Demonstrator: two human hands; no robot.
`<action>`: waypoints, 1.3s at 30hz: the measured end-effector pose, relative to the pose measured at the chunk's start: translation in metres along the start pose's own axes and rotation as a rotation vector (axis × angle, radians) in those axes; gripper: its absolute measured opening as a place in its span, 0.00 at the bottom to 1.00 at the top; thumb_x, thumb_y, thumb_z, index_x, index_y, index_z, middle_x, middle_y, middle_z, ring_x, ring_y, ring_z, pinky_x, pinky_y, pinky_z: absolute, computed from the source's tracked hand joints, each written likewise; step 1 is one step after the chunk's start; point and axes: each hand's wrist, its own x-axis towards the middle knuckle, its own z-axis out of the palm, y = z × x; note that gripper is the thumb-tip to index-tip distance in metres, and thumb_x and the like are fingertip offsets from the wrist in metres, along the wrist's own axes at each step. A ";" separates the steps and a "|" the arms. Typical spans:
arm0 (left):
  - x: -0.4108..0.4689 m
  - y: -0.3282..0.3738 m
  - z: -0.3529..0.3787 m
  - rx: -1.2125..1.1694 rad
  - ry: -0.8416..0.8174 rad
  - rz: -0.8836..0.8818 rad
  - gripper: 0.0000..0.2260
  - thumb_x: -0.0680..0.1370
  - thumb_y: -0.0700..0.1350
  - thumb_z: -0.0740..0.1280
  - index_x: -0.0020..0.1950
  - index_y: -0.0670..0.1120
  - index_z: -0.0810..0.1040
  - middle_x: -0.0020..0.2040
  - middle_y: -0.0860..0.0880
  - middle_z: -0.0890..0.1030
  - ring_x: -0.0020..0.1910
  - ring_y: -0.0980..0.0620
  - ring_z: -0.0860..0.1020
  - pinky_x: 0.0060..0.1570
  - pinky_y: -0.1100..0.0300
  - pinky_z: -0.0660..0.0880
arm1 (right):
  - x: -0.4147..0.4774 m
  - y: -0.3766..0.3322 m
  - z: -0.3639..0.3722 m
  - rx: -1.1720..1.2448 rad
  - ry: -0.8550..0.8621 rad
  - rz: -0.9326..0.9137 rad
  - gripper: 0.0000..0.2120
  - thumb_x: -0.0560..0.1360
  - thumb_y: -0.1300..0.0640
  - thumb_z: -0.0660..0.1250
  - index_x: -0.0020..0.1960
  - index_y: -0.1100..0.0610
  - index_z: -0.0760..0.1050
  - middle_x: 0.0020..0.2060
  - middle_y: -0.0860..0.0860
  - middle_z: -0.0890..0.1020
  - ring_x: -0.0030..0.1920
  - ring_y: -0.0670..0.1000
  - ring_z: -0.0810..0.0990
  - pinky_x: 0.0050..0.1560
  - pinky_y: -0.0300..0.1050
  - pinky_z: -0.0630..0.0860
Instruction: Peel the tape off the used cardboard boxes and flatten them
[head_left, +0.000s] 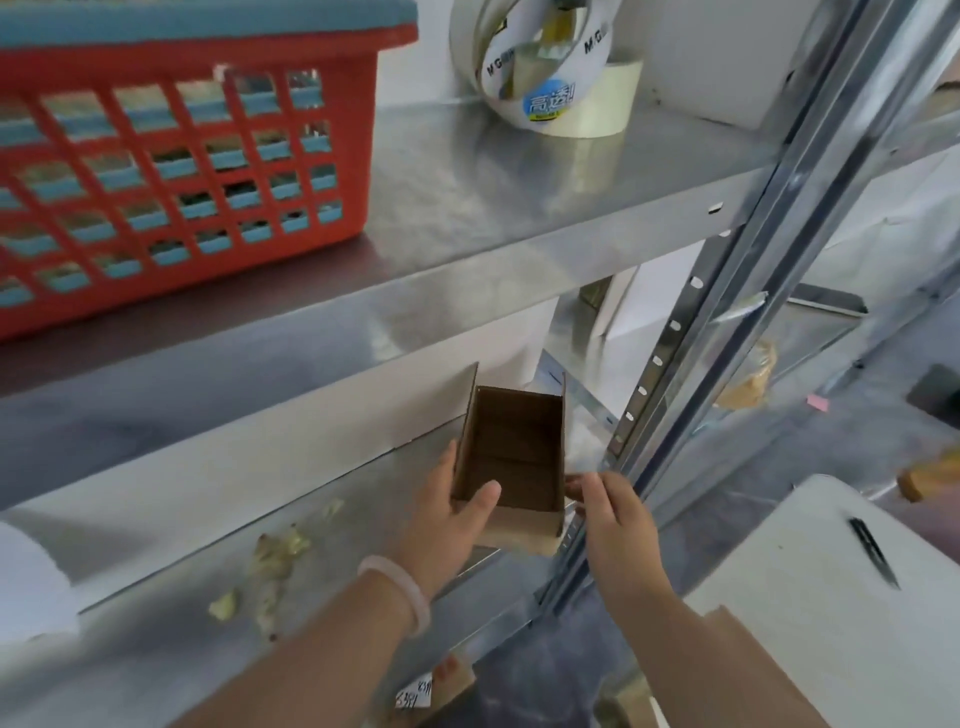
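Observation:
A small brown cardboard box (511, 457) stands open-topped on the lower metal shelf (171, 618), its flaps up and its dark inside showing. My left hand (447, 525) grips the box's near left wall, thumb inside and fingers outside. My right hand (608, 514) is at the box's right wall with the fingertips touching its near corner; whether it grips the wall I cannot tell. Crumpled bits of peeled tape (275, 551) lie on the shelf to the left of the box.
A red plastic basket (171, 176) and rolls of tape (550, 67) sit on the upper shelf (519, 218). A slotted metal upright (670, 353) runs just right of the box. A white board (831, 582) with a black knife (872, 553) lies lower right.

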 end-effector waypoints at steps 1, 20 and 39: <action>0.000 -0.007 -0.003 0.001 0.028 -0.013 0.36 0.67 0.75 0.61 0.72 0.69 0.56 0.70 0.57 0.70 0.68 0.55 0.70 0.69 0.48 0.67 | 0.001 0.002 0.003 0.037 -0.020 0.051 0.11 0.82 0.55 0.59 0.48 0.51 0.78 0.44 0.48 0.83 0.48 0.49 0.81 0.56 0.51 0.78; -0.084 -0.030 -0.060 -0.298 0.212 0.004 0.21 0.77 0.42 0.68 0.67 0.56 0.67 0.55 0.56 0.77 0.52 0.62 0.79 0.55 0.61 0.77 | -0.038 -0.010 0.045 0.382 -0.458 0.292 0.40 0.61 0.43 0.75 0.71 0.49 0.67 0.61 0.51 0.78 0.59 0.53 0.79 0.61 0.56 0.76; -0.207 -0.117 -0.169 -0.566 0.046 -0.008 0.36 0.66 0.50 0.76 0.71 0.61 0.64 0.60 0.57 0.80 0.59 0.54 0.79 0.58 0.53 0.77 | -0.185 -0.040 0.133 0.409 -0.643 0.096 0.42 0.59 0.34 0.78 0.69 0.44 0.70 0.63 0.47 0.79 0.60 0.49 0.80 0.62 0.52 0.75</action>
